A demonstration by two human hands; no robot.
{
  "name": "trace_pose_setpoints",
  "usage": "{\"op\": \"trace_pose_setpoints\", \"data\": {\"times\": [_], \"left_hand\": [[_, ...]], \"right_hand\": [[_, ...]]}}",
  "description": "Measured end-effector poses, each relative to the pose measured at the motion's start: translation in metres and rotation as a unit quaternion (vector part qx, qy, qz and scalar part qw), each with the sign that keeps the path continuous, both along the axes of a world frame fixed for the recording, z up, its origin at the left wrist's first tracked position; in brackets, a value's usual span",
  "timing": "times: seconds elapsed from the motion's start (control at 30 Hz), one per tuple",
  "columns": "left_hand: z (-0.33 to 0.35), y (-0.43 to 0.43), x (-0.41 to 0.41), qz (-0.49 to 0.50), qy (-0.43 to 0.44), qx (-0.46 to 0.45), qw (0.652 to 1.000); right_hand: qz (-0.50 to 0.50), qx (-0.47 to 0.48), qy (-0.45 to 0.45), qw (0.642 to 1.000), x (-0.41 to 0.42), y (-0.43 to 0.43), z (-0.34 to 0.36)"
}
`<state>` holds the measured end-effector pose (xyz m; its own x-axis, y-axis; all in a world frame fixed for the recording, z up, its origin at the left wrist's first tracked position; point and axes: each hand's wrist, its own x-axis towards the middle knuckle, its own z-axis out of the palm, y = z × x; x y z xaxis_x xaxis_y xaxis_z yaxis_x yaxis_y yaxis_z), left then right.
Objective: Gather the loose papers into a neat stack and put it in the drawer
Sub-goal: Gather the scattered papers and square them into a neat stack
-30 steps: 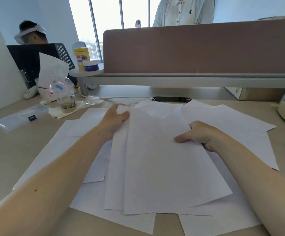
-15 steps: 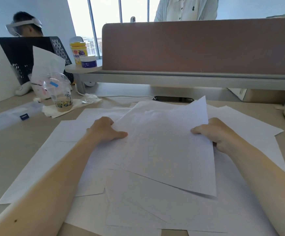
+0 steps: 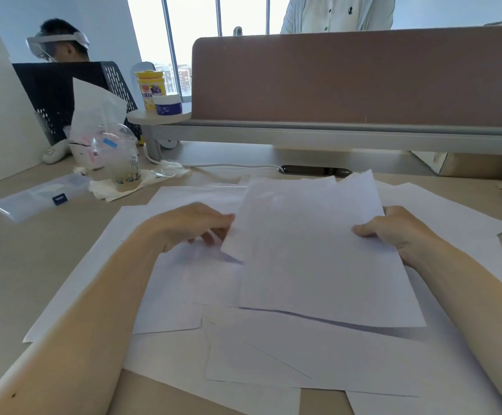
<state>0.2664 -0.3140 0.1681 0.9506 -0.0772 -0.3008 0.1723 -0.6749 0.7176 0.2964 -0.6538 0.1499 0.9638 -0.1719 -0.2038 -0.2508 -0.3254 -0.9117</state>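
- Counting what lies in front of the brown partition (image 3: 348, 79) gives two hands, one lifted bunch of sheets (image 3: 318, 250), and a spread of loose papers (image 3: 303, 360) that overlap too much to number.
- At least two staggered far edges show in the lifted bunch, on the side nearest the partition.
- The right hand (image 3: 393, 232) grasps the bunch at its right edge, with the thumb on top and the fingers hidden beneath.
- The left hand (image 3: 195, 224) meets the bunch's left edge. Whether it is pinching the paper or only touching it cannot be told.
- The bunch's long axis runs from the person toward the partition, and its short edges lie roughly parallel to the partition.
- Its near and left edges cast shadows on the papers below, so it is raised off them.
- The loose papers lie flat on the counter (image 3: 34, 265), skewed at different angles to the partition.
- A bare strip of counter separates the papers from the partition's base.
- More bare counter lies off the partition's left end, where one plastic cup (image 3: 123, 163) and one clear pouch (image 3: 40, 199) sit.
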Motion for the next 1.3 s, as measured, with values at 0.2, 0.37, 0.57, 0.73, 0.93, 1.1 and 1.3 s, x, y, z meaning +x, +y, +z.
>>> {"op": "trace_pose_setpoints", "data": {"times": [0.2,0.37,0.57,0.73,0.93,1.1,1.3], "left_hand": [[-0.023,0.009,0.009,0.068,-0.104,0.011,0.992],[-0.032,-0.007,0.017,0.046,-0.107,0.044,0.992],[-0.024,-0.003,0.011,0.046,-0.114,0.04,0.992],[-0.024,-0.009,0.011,0.067,-0.122,-0.145,0.98],[-0.02,-0.005,0.008,-0.008,-0.093,-0.202,0.975],[-0.017,-0.008,0.002,-0.099,-0.012,-0.152,0.983],[-0.016,-0.012,0.0,-0.107,-0.035,-0.102,0.988]], "right_hand": [[-0.001,-0.01,-0.015,1.0,0.0,-0.006,-0.001],[0.013,0.017,-0.026,0.999,0.0,-0.005,-0.001],[0.037,0.048,-0.034,0.998,0.001,-0.008,-0.001],[0.024,0.072,-0.025,0.997,0.004,-0.008,-0.005],[0.045,0.105,-0.021,0.993,0.001,-0.008,-0.001],[0.07,0.085,-0.014,0.994,-0.002,-0.011,0.004],[0.057,0.049,0.021,0.997,0.0,-0.009,0.004]]}}
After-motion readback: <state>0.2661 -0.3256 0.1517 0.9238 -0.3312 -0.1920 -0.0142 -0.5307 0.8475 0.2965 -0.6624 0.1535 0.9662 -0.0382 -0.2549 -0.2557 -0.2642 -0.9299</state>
